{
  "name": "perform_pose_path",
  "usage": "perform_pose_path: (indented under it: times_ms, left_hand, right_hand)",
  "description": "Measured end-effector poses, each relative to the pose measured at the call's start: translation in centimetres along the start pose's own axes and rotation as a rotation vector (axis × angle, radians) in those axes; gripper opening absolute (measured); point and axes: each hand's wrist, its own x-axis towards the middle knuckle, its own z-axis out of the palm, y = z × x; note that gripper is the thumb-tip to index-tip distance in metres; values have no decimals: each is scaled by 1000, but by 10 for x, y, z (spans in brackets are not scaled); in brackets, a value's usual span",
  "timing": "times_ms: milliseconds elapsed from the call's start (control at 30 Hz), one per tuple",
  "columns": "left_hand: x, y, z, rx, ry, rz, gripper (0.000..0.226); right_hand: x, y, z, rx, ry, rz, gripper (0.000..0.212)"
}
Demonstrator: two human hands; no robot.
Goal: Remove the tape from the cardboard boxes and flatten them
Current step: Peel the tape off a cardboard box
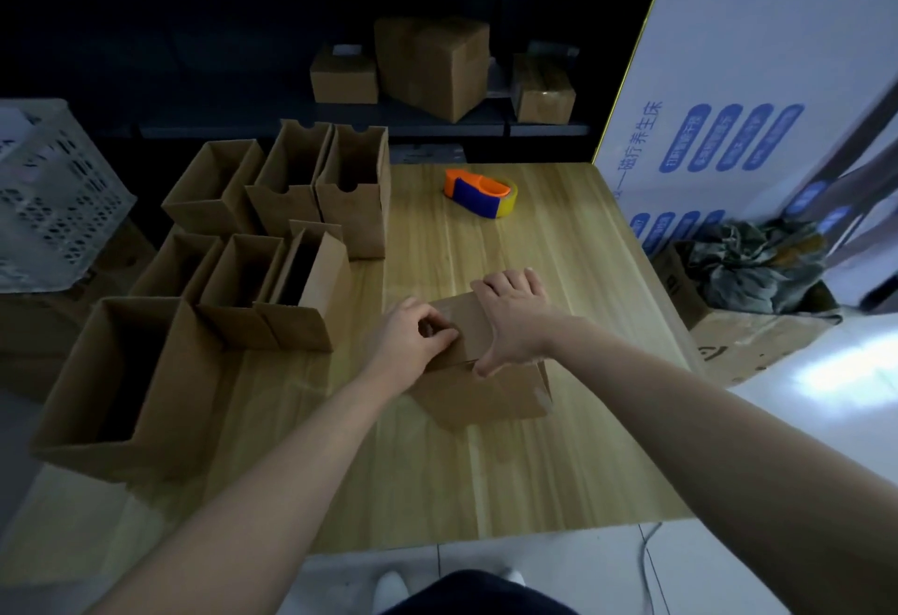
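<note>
At the middle of the table (pixel 486 478), my right hand (pixel 510 323) presses flat, fingers spread, on the cardboard box (pixel 486 396); my left hand (pixel 413 335) has curled fingers, pinching the box's top.

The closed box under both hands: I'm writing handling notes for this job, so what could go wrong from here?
1. The right hand only presses flat on the closed box; a hard pull could slide it across the table into the open boxes standing just left.
2. The left hand picks at the top with curled fingers; any tape there is too faint to see, so it may tear or lift the cardboard surface.
</note>
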Motion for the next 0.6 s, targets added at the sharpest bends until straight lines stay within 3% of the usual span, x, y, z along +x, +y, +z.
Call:
perform_pose_path:
  times_ms: [333, 600]
  left_hand:
    - [3, -3, -4, 39, 57, -57, 12]
    - [0, -8, -8, -92, 24, -109, 13]
  right_hand:
    - [10, -8, -5, -13, 14, -70, 118]
    - [10, -13, -7, -20, 30, -78, 117]
